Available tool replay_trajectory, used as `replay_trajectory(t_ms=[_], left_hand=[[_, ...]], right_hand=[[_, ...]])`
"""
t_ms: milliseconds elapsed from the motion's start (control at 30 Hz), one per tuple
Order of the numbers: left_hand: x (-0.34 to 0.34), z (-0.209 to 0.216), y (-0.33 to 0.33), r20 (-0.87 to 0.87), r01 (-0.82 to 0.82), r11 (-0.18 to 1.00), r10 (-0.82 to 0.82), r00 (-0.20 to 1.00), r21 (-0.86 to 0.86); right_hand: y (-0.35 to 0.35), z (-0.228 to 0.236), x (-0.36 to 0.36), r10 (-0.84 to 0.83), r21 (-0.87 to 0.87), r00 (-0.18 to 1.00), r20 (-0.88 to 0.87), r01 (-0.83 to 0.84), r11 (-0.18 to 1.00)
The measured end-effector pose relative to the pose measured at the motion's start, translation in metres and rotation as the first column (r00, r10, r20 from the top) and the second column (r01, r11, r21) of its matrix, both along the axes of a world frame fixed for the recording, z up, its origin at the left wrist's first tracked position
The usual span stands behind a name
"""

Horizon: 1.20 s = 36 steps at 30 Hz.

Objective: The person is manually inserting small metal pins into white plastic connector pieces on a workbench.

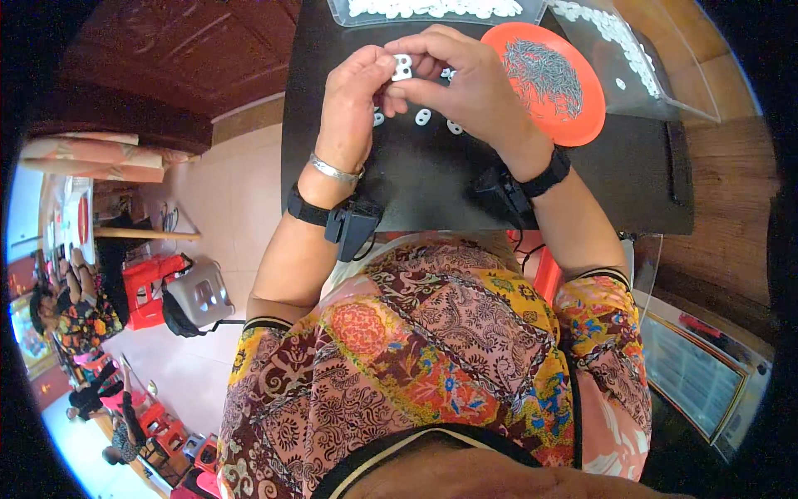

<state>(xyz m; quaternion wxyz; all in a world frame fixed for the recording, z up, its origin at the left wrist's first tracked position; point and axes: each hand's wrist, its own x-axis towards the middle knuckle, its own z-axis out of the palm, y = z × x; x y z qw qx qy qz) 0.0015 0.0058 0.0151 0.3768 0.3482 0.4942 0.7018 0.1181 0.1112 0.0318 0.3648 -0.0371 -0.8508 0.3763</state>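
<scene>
Above the dark table (598, 195), my left hand (353, 87) and my right hand (465, 79) meet near the far side. Between their fingertips they pinch a small white plastic piece (402, 68) with two round holes. Both hands are closed on it; whether a pin sits in it is too small to tell. Below my fingers, several similar white two-hole pieces (423, 117) lie on the table, some partly covered by my hands. Right of my right hand stands an orange-red plate (588, 125) heaped with small grey metal pins (544, 73).
A clear plastic tray (341, 15) of white pieces stands at the far edge. Another clear container (694, 100) with white pieces is at the far right. At left, a grey stool (199, 293) and red stools (145, 291) stand on the floor; other people are farther back.
</scene>
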Motion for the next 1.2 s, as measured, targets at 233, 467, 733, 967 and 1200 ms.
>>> replay_trajectory(t_ms=[233,467,733,967,1200], left_hand=[[0.0,0.003,-0.003,-0.057,-0.02,1.0,0.019,0.998,-0.013],[0.0,0.006,-0.004,-0.098,0.011,1.0,-0.013,0.995,-0.021],[0.002,0.002,-0.003,-0.078,0.032,0.999,-0.031,0.996,0.013],[0.005,0.001,-0.005,-0.107,0.016,1.0,-0.015,0.994,0.016],[0.011,0.001,-0.003,-0.114,0.003,0.997,0.006,0.993,0.072]], right_hand=[[0.0,-0.002,0.001,0.002,-0.077,0.998,0.062,0.003,0.997],[-0.001,0.001,0.004,0.014,-0.053,0.999,0.05,-0.011,0.999],[-0.002,0.006,0.008,-0.017,0.045,0.999,0.052,0.015,0.999],[-0.006,0.008,0.011,0.002,-0.026,0.997,0.077,0.0,1.0],[-0.006,0.011,0.015,0.006,-0.031,0.994,0.11,-0.003,1.0]])
